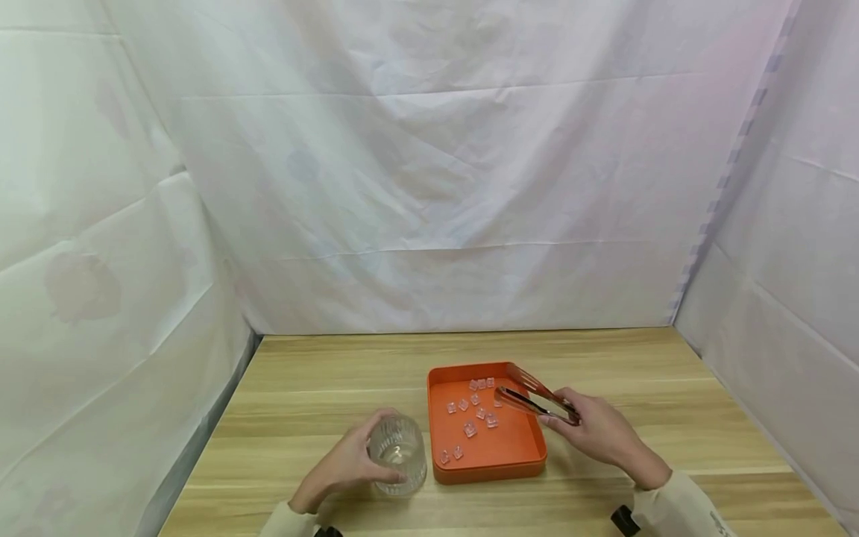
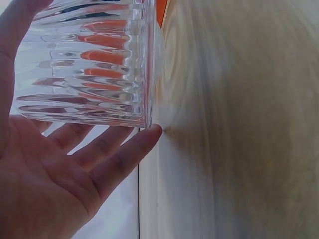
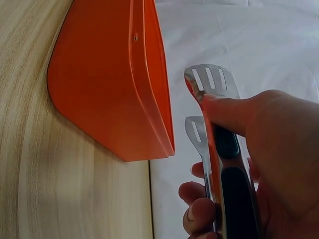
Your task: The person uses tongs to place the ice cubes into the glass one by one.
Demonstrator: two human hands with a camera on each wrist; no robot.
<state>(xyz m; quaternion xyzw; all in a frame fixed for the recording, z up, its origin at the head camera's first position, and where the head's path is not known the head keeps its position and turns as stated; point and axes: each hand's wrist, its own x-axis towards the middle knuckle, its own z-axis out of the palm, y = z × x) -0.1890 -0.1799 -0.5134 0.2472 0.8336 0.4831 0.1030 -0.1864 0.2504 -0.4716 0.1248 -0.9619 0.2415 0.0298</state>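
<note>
A ribbed clear glass (image 1: 400, 451) stands on the table just left of the orange tray (image 1: 513, 447). My left hand (image 1: 347, 460) holds it, thumb across the near side and fingers round the far side. In the left wrist view the fingers lie along the wall of the glass (image 2: 94, 64). My right hand (image 1: 602, 432) grips metal tongs (image 3: 238, 194) with dark handle pads and slotted ends, their arms spread apart. The tong ends reach over the tray's right side. Several small clear cubes (image 1: 470, 429) lie scattered in the tray, and nothing shows between the tong ends.
The wood-grain table (image 1: 322, 373) runs back to a white cloth (image 1: 429, 186) hung behind it. White cloth also hangs at the left and right sides. A low wall (image 3: 99, 84) rims the tray.
</note>
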